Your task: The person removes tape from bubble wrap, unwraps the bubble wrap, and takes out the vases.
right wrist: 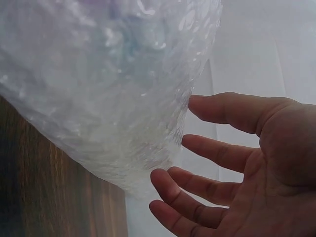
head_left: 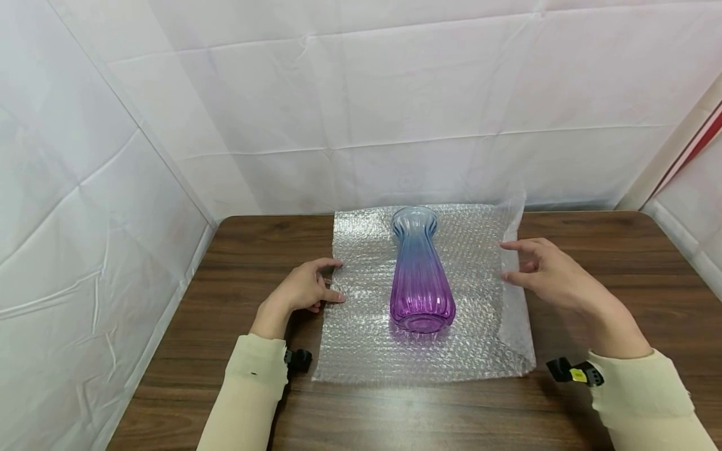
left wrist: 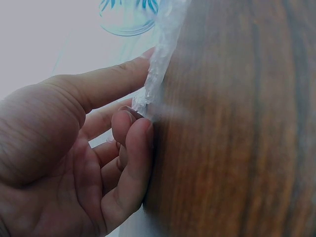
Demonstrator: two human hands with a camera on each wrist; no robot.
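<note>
A ribbed glass vase (head_left: 422, 282), blue at the neck and purple at the base, lies on its side on a sheet of bubble wrap (head_left: 361, 351), mouth away from me. At the sheet's left edge, my left hand (head_left: 301, 288) touches the wrap with thumb and index finger apart; its other fingers bend in near the tabletop. My right hand (head_left: 555, 275) is spread beside the right edge, which is raised and folded inward. In the right wrist view, the thumb and fingertips meet or nearly meet the wrap (right wrist: 113, 98); firm contact is unclear.
The wrap lies on a dark wooden table (head_left: 192, 351). White cloth (head_left: 395, 94) hangs behind the table and along its left side. Black straps with small devices (head_left: 575, 372) sit at both sleeve cuffs. A red strip (head_left: 699, 141) shows at the far right.
</note>
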